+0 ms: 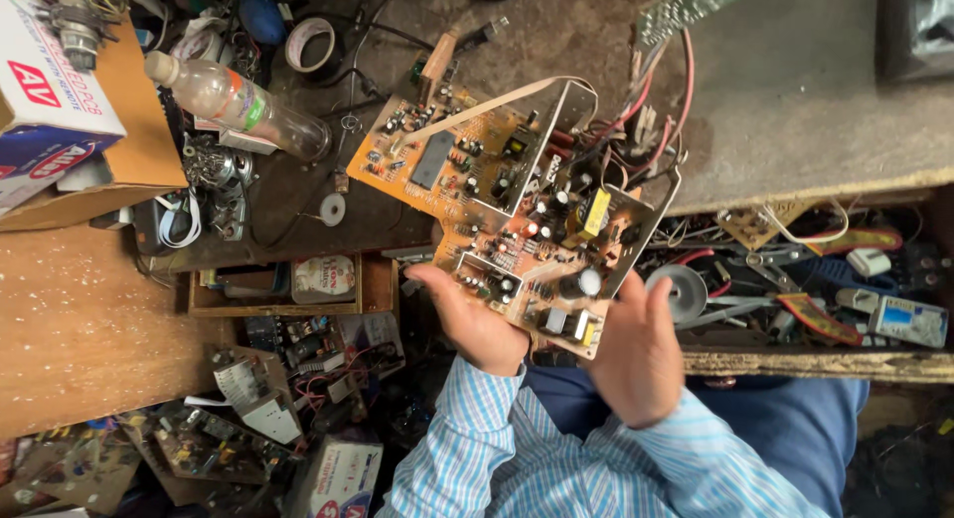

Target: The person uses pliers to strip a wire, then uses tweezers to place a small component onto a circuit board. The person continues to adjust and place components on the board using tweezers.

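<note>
At the frame's centre, the left hand [475, 324] and right hand [636, 354] cradled the circuit board [502, 205] from beneath, fingers spread to keep its component side tilted upward for viewing above the cluttered table [795, 90].

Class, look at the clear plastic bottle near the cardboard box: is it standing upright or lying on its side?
Lying on its side. The plastic bottle rests lengthwise on the workbench, cap pointing toward the cardboard box.
</note>
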Tool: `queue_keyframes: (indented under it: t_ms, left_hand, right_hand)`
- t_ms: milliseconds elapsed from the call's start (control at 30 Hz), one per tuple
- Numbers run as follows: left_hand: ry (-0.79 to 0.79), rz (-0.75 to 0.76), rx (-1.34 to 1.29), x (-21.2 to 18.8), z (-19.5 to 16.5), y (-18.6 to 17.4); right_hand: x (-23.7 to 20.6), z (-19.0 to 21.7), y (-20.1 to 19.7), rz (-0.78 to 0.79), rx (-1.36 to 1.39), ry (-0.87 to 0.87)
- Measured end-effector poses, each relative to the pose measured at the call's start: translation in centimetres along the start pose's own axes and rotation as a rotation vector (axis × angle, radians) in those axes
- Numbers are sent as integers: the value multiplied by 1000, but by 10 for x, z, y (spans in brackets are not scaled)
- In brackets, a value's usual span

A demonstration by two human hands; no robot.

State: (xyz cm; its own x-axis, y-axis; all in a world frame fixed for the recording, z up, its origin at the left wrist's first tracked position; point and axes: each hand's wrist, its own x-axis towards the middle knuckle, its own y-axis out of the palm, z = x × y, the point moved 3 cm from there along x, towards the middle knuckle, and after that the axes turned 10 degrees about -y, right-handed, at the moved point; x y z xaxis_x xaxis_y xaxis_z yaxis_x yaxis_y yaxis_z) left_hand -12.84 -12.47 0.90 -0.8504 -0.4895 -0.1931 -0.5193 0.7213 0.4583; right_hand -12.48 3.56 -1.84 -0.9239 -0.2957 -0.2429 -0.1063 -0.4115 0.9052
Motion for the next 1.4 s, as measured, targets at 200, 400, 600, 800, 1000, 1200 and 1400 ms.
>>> queue_keyframes:
  t_ms: [200, 400, 600, 800, 1000, 1200, 1400]
  left_hand:
    - [45, 128, 232, 9, -44, 16]
    - [-64, 109, 149, 19, -72, 49]
    - [-85, 196, 97, 26, -86, 70]
    - [-63, 234, 82, 31, -89, 73]
    - [12, 238, 267, 31, -92, 77]
    - [20, 146, 380, 24, -87, 88]
    - [13, 96, 317, 13, -75, 102]
  right_hand:
    - [16, 96, 16, 326, -934, -694]
    - [72, 135, 103, 892, -1634, -1130]
    - [110, 110, 150, 997, -1790, -1043]
    - [124, 104, 149, 973, -1825, -984]
    - [125, 105, 140, 905, -1769, -990]
    - [127, 111, 125, 810, -1654, -974]
    - [132, 125, 113, 867, -1579, -1011]
